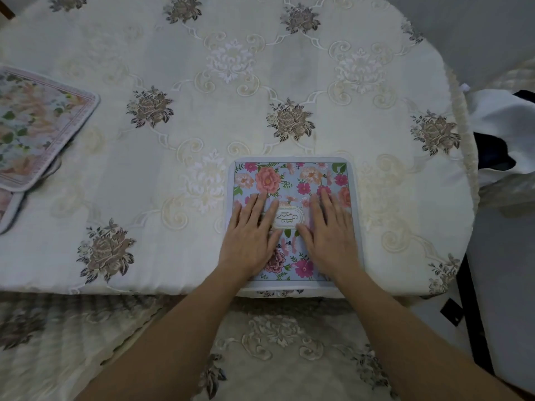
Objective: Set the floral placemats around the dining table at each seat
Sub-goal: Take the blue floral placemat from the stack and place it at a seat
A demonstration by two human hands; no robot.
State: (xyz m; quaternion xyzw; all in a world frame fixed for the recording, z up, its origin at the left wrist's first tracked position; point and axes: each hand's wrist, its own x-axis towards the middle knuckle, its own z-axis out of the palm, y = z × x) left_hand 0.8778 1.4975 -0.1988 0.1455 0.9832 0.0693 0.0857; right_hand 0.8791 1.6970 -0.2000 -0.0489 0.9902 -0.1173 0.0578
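Note:
A light-blue floral placemat (292,178) with pink and peach flowers and a "GARDEN" label lies flat at the near edge of the dining table (202,68). My left hand (252,235) presses flat on its left half, fingers straight. On the right half my right hand (330,233) lies flat the same way, beside the label. A stack of other floral placemats (37,125) sits at the table's left edge, partly cut off by the frame.
An embroidered cream tablecloth covers the table. A chair seat (278,342) with a matching cover stands below the near edge. At the right are a white cloth (498,123) and a dark strap (472,308).

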